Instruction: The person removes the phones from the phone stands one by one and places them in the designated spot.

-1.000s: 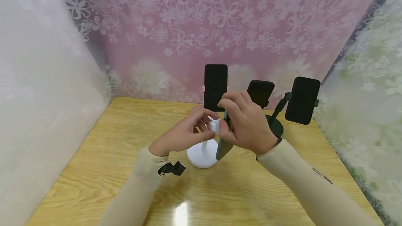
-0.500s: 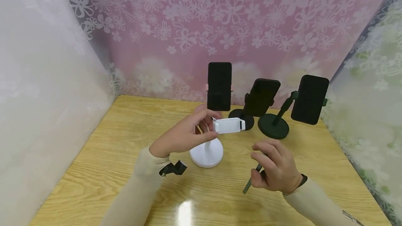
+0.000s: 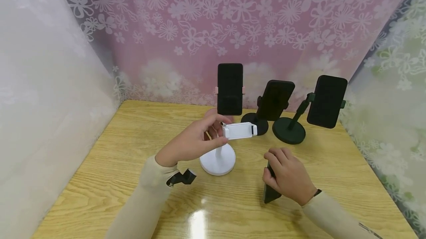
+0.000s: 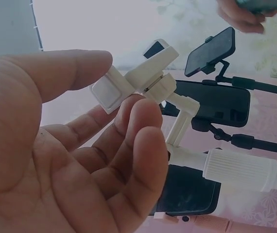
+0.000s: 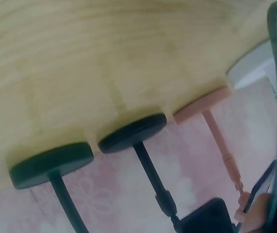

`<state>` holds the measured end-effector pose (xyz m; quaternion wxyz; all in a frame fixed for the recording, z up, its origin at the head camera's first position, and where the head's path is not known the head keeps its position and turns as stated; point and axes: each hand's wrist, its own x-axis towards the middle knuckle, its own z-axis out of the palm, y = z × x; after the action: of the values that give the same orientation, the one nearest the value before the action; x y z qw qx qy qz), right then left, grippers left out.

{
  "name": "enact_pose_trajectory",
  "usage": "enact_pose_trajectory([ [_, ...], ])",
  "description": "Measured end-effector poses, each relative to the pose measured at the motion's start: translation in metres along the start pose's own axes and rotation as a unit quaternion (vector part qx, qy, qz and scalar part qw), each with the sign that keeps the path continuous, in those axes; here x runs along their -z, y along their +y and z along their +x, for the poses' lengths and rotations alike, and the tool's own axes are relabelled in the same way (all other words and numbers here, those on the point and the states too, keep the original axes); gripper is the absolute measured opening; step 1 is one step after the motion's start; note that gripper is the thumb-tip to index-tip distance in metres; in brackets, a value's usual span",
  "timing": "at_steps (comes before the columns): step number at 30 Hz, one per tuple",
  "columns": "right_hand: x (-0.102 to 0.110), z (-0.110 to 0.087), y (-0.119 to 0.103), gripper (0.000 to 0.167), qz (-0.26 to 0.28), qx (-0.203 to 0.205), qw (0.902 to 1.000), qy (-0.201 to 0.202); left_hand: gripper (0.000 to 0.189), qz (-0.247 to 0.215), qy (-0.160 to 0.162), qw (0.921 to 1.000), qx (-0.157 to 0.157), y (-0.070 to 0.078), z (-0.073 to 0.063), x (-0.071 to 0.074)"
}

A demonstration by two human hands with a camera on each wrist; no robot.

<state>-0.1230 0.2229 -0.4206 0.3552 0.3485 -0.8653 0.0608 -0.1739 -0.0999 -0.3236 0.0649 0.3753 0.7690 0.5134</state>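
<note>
Drawn back from the white clamp (image 3: 239, 131) since a second ago, the right hand (image 3: 289, 174) now holds the phone (image 3: 273, 193) lower and farther right, well apart from the white stand (image 3: 217, 163). Head view: thumb and fingers close narrowly on the phone, which is tilted on edge (touching the counter (image 3: 83, 180) or just above it, I cannot tell); the hand is palm down, its forearm coming in from the lower right. The left hand (image 3: 193, 141) grips the left end of the white clamp, arm reaching in from the lower left. Left wrist view: its thumb presses the clamp from above while the other fingers (image 4: 146, 155) curl beneath; a mounted phone (image 4: 226, 104) shows behind. Right wrist view: the held phone's edge fills the right side, hiding the grip; green base (image 5: 51, 164), black base (image 5: 132, 132) and pink base (image 5: 202, 103) stand in a row.
</note>
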Motion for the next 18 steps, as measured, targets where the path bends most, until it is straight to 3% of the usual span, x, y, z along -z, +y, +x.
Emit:
enact_pose_trajectory([
  [6,-0.016,-0.005,0.002,0.032,-0.022,-0.097,0.99,-0.1,0.04,0.005,0.0,1.0,0.004,0.001,0.0,0.001],
  [12,-0.029,-0.002,0.004,0.041,-0.025,-0.153,0.9739,-0.166,0.04,0.008,0.0,0.9999,0.009,0.003,0.0,0.001],
  [15,-0.035,0.004,0.006,0.049,-0.008,-0.189,0.9623,-0.195,0.041,0.011,0.004,0.9999,0.011,0.003,0.001,0.001],
  [18,-0.042,0.008,0.009,0.057,0.01,-0.229,0.9436,-0.239,0.041,0.017,0.017,0.9996,0.012,0.004,0.0,0.0],
])
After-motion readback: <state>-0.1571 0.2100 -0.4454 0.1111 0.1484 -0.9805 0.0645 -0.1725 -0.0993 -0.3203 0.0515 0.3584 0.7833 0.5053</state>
